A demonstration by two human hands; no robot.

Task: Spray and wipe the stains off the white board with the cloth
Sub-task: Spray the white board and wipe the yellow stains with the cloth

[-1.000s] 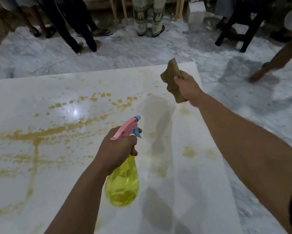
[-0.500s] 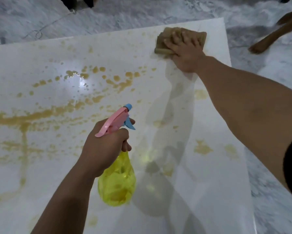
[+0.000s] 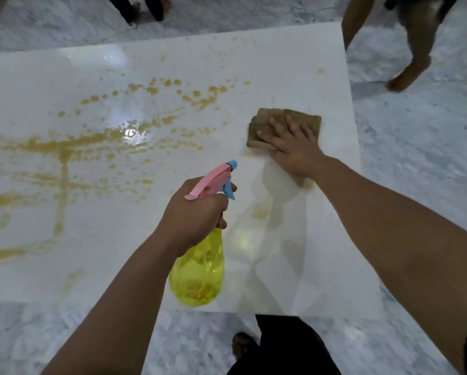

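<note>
I take the white board (image 3: 321, 239) as my landmark; it lies flat on the marble floor (image 3: 416, 158) and fills most of my view. Across its left half and centre I see the yellow-brown stains (image 3: 64, 147): long streaks toward its left edge, one running down toward its near edge, and scattered drops spreading to its middle and far side. A bright light reflection sits among the drops near its centre.

Over the near middle of the board my left hand (image 3: 197, 215) is closed in a fist around the neck of the spray bottle (image 3: 200, 269). The pink trigger head with its blue nozzle points toward the board's far right, and the clear yellow body hangs below my fist, above the board's near edge.

On the right part of the board, my right hand (image 3: 294, 147) lies flat with fingers spread, pressing the brown cloth (image 3: 275, 123) down on the surface. The cloth is folded into a rough rectangle, touching the board, close to its right edge. The strip of board nearer me than the cloth shows only faint smears.

Past the board's far right corner I see another person's bare legs (image 3: 413, 58) on the floor, and beyond its far edge more feet.
</note>
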